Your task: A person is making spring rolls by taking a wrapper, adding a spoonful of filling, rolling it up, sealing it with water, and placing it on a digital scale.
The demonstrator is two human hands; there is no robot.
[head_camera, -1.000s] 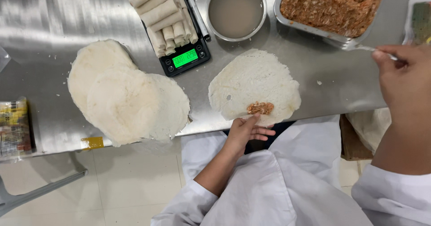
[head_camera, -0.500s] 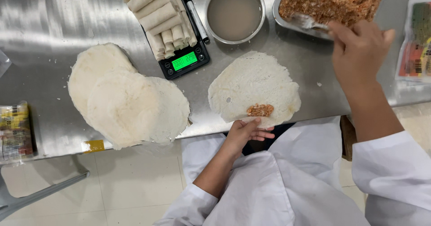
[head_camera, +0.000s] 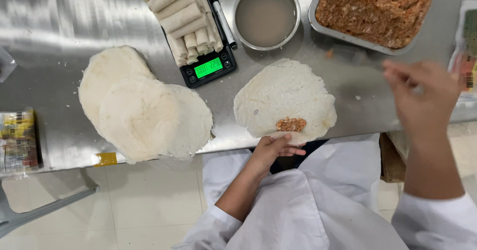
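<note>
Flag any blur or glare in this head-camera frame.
Head view: the right hand is smeared by motion blur, fingers indistinct. The left hand and the wrapper it touches are sharp. The steel table shows streaky overhead glare at upper left. The scale display glows green.

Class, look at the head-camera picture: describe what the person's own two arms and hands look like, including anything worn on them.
Both hands are bare: no gloves, rings or watch show. The left hand is sharp, with its fingers plainly visible; the right hand is blurred. Each forearm is bare up to a white sleeve pushed back from the wrist, part of a white coat.
</note>
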